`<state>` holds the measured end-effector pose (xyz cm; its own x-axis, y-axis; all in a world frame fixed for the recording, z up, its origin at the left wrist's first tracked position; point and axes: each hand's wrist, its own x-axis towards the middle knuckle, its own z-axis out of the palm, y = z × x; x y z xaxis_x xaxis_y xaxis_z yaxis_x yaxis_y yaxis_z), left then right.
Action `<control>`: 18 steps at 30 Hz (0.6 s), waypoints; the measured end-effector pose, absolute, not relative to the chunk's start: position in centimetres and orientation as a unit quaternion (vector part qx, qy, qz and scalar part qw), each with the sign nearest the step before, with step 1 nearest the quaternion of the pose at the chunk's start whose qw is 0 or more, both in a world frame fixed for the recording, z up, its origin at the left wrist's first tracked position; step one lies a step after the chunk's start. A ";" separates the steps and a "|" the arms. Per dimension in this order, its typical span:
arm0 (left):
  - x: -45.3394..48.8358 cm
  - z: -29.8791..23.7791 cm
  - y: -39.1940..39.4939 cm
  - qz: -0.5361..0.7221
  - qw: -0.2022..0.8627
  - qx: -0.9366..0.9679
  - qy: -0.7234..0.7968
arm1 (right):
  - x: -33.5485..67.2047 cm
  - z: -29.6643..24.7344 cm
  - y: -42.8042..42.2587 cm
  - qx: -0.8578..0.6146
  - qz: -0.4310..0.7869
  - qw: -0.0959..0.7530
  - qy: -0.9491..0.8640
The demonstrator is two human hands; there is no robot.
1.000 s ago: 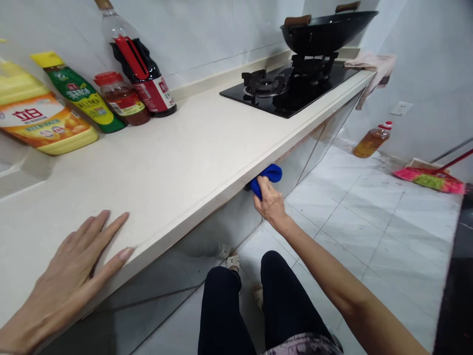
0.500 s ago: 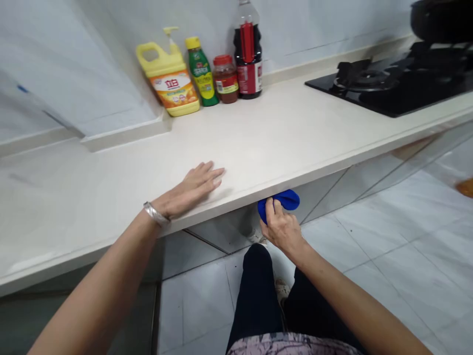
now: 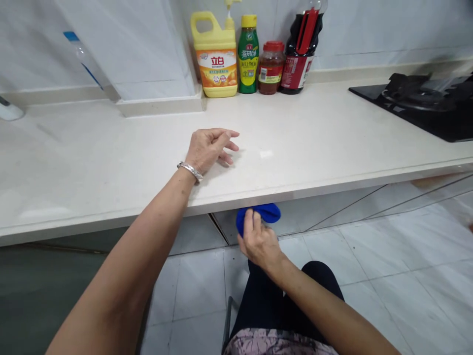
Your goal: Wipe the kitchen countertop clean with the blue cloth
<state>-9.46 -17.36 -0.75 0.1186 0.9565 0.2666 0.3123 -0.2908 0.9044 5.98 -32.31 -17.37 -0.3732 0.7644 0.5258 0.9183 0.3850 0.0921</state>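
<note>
2 hands: one is set above the worktop (image 3: 314, 148)'s front edge, one below it.
Left hand (image 3: 209, 148): rested on the worktop near the front edge, empty and unclenched; the fingers (image 3: 227, 134) are curled now, where they were laid flat 0.5 s ago.
Right hand (image 3: 258, 242): closed around a blue cloth (image 3: 265, 212), thumb uppermost.
Cloth: pressed up under the front edge, just below the left hand.
Change: cloth and both hands have been carried leftward along the edge, away from the hob (image 3: 424, 106) at the right.
Meaning: the wipe is judged to be run along the edge's underside; the stretch nearer the hob has been passed.
Back edge: 4 bottles (image 3: 248, 54) are stood together.
</note>
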 end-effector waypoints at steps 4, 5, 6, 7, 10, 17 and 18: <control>-9.5 -1.0 -17.6 0.421 0.335 0.680 0.498 | 2.5 -17.9 -32.7 -0.426 -0.168 0.207 -0.864; -9.6 -1.0 -17.5 0.416 0.326 0.688 0.498 | 1.7 -17.9 -32.8 -0.411 -0.166 0.208 -0.872; -9.8 -1.1 -17.4 0.411 0.312 0.697 0.498 | 0.9 -17.8 -32.8 -0.400 -0.169 0.212 -0.876; -10.0 -1.1 -17.3 0.404 0.298 0.706 0.500 | 0.1 -17.6 -32.8 -0.391 -0.174 0.216 -0.877; -10.4 -1.2 -17.0 0.380 0.274 0.718 0.514 | -1.9 -16.9 -32.7 -0.378 -0.182 0.215 -0.882; -10.7 -0.7 -16.8 0.360 0.295 0.680 0.567 | -0.2 -16.0 -32.0 -0.374 -0.135 0.176 -0.900; -10.7 -0.7 -16.8 0.356 0.292 0.679 0.572 | 0.8 -15.9 -31.8 -0.376 -0.128 0.165 -0.903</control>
<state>-10.71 -16.83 -0.68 0.0923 0.9846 0.1486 0.5690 -0.1746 0.8036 0.81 -31.80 -15.95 -0.6626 0.6369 0.3940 0.7214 0.6842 0.1072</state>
